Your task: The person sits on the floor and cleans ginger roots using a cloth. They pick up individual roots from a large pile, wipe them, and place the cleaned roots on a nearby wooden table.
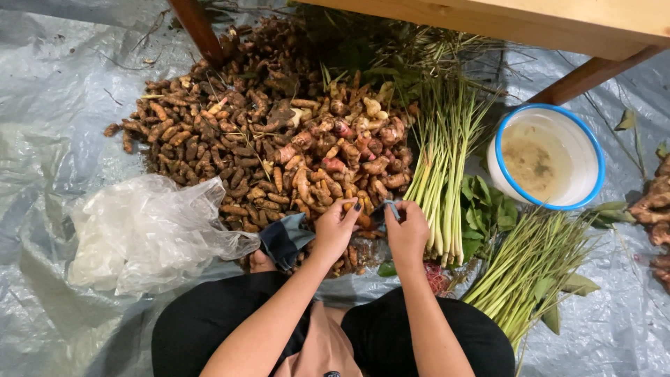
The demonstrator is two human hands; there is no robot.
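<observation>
I sit on the grey plastic sheet (49, 126) that covers the floor, both hands out over the near edge of the heap of roots (279, 139). My left hand (336, 227) is curled, its fingertips pinching a small orange root piece (347, 206) at the edge of the heap. My right hand (407, 230) is closed too, pinching something small and bluish-grey that I cannot make out. A dark cloth (283, 241) lies just beside my left wrist, and a crumpled clear plastic bag (139, 234) lies further left. Lemongrass stalks (440, 181) lie just right of my right hand, green leaves (485, 209) beside them, and a white bucket with a blue rim (548, 157) stands beyond.
</observation>
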